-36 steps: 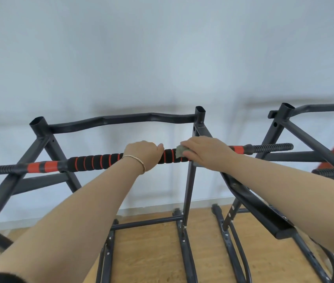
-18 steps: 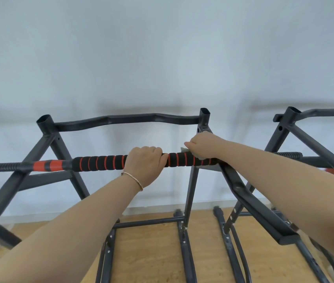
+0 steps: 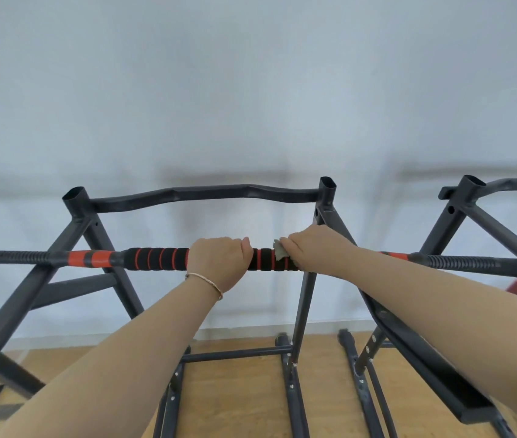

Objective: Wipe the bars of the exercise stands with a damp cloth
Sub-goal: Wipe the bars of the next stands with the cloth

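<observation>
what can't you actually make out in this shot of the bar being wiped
Head view only:
- The grey-green cloth: mostly covered by the right hand gripping it; size and dampness unclear.
- The black foam bar with red rings: a stretch hidden under the gripping left hand; right part behind the right forearm.
- The second black metal stand: cut off by the right edge.

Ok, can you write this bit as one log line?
step: wipe bar | left hand: grips bar | right hand: holds cloth on bar
</observation>
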A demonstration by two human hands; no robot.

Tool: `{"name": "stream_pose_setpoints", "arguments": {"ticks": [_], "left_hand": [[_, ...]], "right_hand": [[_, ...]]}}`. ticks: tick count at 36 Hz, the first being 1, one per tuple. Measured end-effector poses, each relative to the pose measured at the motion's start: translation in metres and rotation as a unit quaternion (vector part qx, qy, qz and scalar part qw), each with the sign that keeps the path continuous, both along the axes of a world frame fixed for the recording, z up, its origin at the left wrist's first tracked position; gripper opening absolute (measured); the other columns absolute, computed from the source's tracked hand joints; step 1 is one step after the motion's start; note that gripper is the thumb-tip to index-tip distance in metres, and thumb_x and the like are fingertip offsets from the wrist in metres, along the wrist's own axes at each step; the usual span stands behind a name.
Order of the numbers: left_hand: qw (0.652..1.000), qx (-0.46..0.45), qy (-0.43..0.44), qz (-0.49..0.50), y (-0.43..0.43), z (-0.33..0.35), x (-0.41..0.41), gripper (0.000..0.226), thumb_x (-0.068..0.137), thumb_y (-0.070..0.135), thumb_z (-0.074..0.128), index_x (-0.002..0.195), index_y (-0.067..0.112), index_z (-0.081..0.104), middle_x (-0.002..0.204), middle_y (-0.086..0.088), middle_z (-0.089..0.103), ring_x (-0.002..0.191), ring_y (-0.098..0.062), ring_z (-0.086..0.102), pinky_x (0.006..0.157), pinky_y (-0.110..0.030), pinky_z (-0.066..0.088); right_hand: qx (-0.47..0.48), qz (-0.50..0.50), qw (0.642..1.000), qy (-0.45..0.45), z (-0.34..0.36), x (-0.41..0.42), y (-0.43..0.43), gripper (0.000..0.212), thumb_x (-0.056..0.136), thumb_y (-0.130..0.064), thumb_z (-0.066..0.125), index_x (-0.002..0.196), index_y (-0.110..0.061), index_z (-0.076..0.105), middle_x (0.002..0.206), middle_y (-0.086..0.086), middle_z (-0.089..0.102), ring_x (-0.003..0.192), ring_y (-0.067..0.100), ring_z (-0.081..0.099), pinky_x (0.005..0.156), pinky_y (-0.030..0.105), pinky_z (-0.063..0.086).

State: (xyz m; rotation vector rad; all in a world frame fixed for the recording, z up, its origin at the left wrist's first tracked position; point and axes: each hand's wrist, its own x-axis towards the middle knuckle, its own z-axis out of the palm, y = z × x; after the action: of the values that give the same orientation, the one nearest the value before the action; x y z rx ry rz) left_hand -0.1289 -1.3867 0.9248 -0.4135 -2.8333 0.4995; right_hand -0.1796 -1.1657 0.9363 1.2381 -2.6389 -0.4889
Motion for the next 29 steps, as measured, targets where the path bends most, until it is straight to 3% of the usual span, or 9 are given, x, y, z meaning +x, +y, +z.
{"name": "stream_pose_setpoints", "arguments": {"ticks": [4,7,10,13,16,19,22,26,29], "left_hand": [[0.995,0.056,0.077,-0.002,-0.003,-0.016,-0.002,0.021,0.081,0.016,0.056,0.067,0.016,0.041,0.048,0.002,0.026,0.040,-0.018,0.034,0.048,-0.025,0.030],[0.984,0.117,0.132,-0.001,-0.003,-0.028,0.000,0.037,0.092,0.028,0.024,0.065,0.017,0.047,0.052,0.003,0.033,0.045,-0.020,0.035,0.051,-0.029,0.034],[0.967,0.184,0.175,0.010,0.001,-0.031,0.008,0.044,0.098,0.031,0.023,0.066,0.017,0.049,0.058,0.003,0.038,0.051,-0.020,0.037,0.055,-0.032,0.035],[0.968,0.177,0.179,-0.001,0.000,-0.030,0.015,0.036,0.100,0.032,0.032,0.078,0.016,0.054,0.072,0.000,0.047,0.061,-0.021,0.041,0.059,-0.036,0.037],[0.991,0.094,0.080,-0.048,-0.014,-0.012,0.009,0.007,0.092,0.018,0.050,0.098,0.016,0.053,0.091,-0.004,0.052,0.077,-0.023,0.046,0.063,-0.038,0.047],[0.996,0.083,0.015,-0.004,-0.040,0.019,-0.011,0.020,0.090,0.010,0.051,0.110,0.015,0.052,0.101,-0.005,0.057,0.089,-0.024,0.054,0.075,-0.038,0.054],[0.996,0.022,-0.086,0.020,-0.060,0.031,-0.020,0.017,0.094,0.017,0.049,0.111,0.014,0.051,0.092,-0.003,0.061,0.083,-0.023,0.060,0.075,-0.038,0.056],[0.987,-0.032,-0.156,0.032,-0.060,0.026,-0.013,0.016,0.091,0.012,0.052,0.098,0.016,0.039,0.074,0.002,0.050,0.073,-0.021,0.056,0.066,-0.037,0.054],[0.993,-0.030,-0.109,0.038,-0.059,0.018,-0.008,0.016,0.090,0.013,0.053,0.102,0.017,0.042,0.072,0.001,0.048,0.070,-0.023,0.057,0.061,-0.035,0.051]], "right_hand": [[0.048,-0.089,0.993,-0.059,0.007,-0.009,-0.013,0.016,0.102,-0.018,0.042,0.106,-0.005,0.050,0.080,0.005,0.050,0.077,0.029,0.056,0.065,0.036,0.047],[0.053,-0.159,0.966,-0.197,0.018,-0.014,-0.017,0.014,0.102,-0.017,0.047,0.092,-0.008,0.050,0.074,0.003,0.058,0.079,0.025,0.068,0.066,0.028,0.048],[0.054,-0.182,0.948,-0.256,0.021,-0.016,-0.019,0.009,0.099,-0.016,0.054,0.093,-0.010,0.055,0.083,0.008,0.066,0.081,0.024,0.070,0.066,0.026,0.047],[-0.013,-0.163,0.969,-0.185,0.020,-0.018,-0.020,0.018,0.105,-0.019,0.039,0.100,-0.008,0.053,0.081,0.005,0.053,0.086,0.027,0.058,0.073,0.032,0.042],[-0.090,-0.101,0.986,-0.098,0.026,-0.011,-0.019,0.028,0.107,-0.017,0.034,0.110,0.000,0.055,0.096,0.013,0.065,0.090,0.030,0.059,0.081,0.040,0.045],[-0.168,0.009,0.986,-0.017,0.032,0.007,-0.027,0.016,0.092,0.001,0.054,0.108,0.004,0.057,0.087,0.016,0.065,0.065,0.030,0.053,0.059,0.036,0.038],[-0.135,0.043,0.990,-0.016,0.023,0.024,-0.043,0.018,0.092,-0.006,0.057,0.110,-0.003,0.058,0.086,0.012,0.063,0.066,0.032,0.058,0.055,0.034,0.041],[-0.139,-0.092,0.986,-0.023,0.003,0.039,-0.055,0.043,0.105,-0.051,0.035,0.110,-0.014,0.056,0.089,0.001,0.060,0.071,0.023,0.059,0.061,0.035,0.049],[-0.021,-0.052,0.998,0.034,0.000,0.033,-0.060,0.030,0.104,-0.029,0.044,0.129,-0.013,0.049,0.090,0.005,0.056,0.069,0.025,0.053,0.055,0.034,0.040]]}}
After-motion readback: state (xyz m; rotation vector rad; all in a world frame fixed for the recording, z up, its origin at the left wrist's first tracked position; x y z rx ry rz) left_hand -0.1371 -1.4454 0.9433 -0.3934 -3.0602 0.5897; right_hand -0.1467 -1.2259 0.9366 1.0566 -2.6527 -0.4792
